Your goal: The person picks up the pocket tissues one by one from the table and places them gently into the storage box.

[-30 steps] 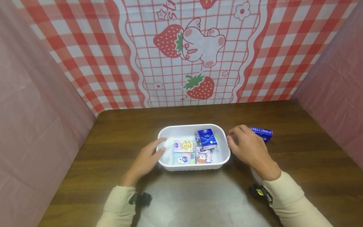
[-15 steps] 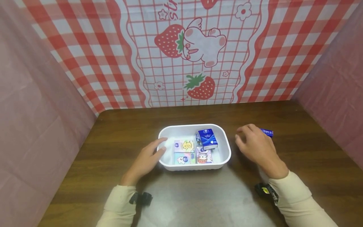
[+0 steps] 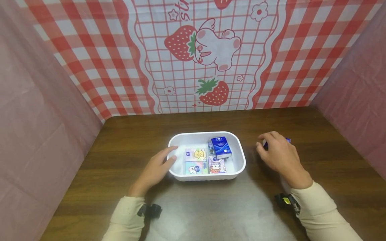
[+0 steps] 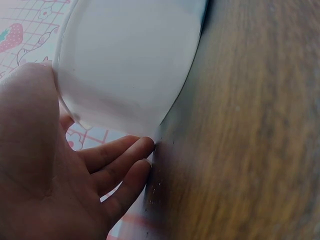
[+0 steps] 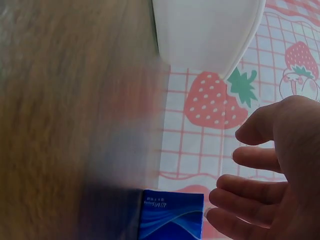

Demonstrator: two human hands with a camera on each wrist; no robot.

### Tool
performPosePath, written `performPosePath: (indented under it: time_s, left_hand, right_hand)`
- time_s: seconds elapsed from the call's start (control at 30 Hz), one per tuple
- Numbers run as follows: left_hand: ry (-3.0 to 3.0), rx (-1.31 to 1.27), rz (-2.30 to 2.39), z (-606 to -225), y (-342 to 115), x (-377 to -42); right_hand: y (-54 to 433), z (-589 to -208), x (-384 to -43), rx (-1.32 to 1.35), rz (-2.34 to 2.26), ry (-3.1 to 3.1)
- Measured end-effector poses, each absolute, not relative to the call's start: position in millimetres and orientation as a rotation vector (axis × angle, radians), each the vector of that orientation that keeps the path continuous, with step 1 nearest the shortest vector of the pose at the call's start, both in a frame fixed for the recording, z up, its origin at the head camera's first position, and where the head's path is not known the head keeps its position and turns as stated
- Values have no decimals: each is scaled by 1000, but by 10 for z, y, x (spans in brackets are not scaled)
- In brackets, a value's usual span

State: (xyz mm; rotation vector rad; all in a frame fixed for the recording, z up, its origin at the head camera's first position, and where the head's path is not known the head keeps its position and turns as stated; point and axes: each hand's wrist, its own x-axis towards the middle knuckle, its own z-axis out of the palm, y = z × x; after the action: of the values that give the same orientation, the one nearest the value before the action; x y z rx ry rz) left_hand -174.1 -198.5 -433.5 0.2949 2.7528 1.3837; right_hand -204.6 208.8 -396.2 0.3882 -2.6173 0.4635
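Note:
A white plastic tray [image 3: 181, 136] stands mid-table. Inside lie several small flat packs with cartoon prints, such as a yellow-bear pack [image 3: 195, 154], and a blue box-shaped pack [image 3: 221, 147] rests tilted on top at the right. My left hand [image 3: 153, 169] rests at the tray's left end, thumb and index finger over the rim, the other fingers loosely bent outside. My right hand [image 3: 278, 152] hovers right of the tray with fingers apart and loosely bent. Beyond it, mostly hidden in the head view, another blue pack [image 5: 172, 215] stands on the table, close to the fingertips; contact is unclear.
The brown wooden table [image 3: 129, 140] extends around the tray. A red-and-white strawberry cloth [image 3: 211, 67] hangs behind it, with pink cloths [image 3: 42, 110] on both sides. A black strap device [image 3: 149, 211] sits on each wrist.
My right hand has moved rightward from the tray's right rim to the standing blue pack, covering more of it. The left hand and the tray have stayed in place.

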Motion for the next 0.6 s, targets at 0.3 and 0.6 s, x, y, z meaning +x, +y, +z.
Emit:
performPosePath:
  time_s: [0.3, 0.6]
  left_hand:
    - [2753, 313, 1387, -4330, -1982, -1739]
    - [2760, 308, 1380, -4333, -1986, -1736]
  right_hand:
    - [2186, -3954, -2055, 354, 468, -2615]
    - [2276, -3956, -2078, 314, 474, -2651]
